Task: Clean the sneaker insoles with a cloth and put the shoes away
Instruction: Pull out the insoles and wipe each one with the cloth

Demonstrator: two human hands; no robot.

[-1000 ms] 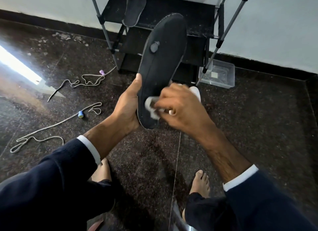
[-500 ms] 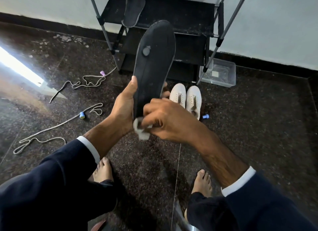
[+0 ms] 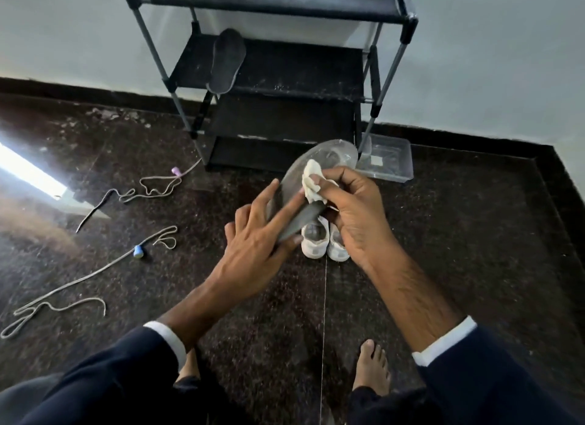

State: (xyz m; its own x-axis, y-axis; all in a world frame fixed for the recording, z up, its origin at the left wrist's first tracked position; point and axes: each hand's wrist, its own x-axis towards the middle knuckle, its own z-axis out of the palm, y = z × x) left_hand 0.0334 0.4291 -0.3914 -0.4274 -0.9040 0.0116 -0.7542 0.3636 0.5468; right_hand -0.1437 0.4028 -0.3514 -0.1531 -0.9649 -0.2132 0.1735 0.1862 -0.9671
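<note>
My left hand [image 3: 253, 244] holds a grey insole [image 3: 319, 161] by its heel end, thumb under it and fingers laid along its top. The insole tilts away from me, toe end toward the rack. My right hand [image 3: 357, 215] pinches a small white cloth [image 3: 311, 184] against the insole's middle. Below the hands a pair of white sneakers [image 3: 316, 244] stands on the floor, partly hidden. A second dark insole [image 3: 226, 60] lies on the middle shelf of the black shoe rack [image 3: 285, 73].
Two loose shoelaces [image 3: 148, 187] [image 3: 63, 288] with coloured tips lie on the dark floor at the left. A clear plastic box [image 3: 386, 160] sits by the rack's right leg. My bare feet [image 3: 372, 367] are at the bottom. A wall runs behind the rack.
The insole has turned over and dropped from upright to a low tilt, its lighter side now up. My right hand moved the cloth from the heel end up to the middle.
</note>
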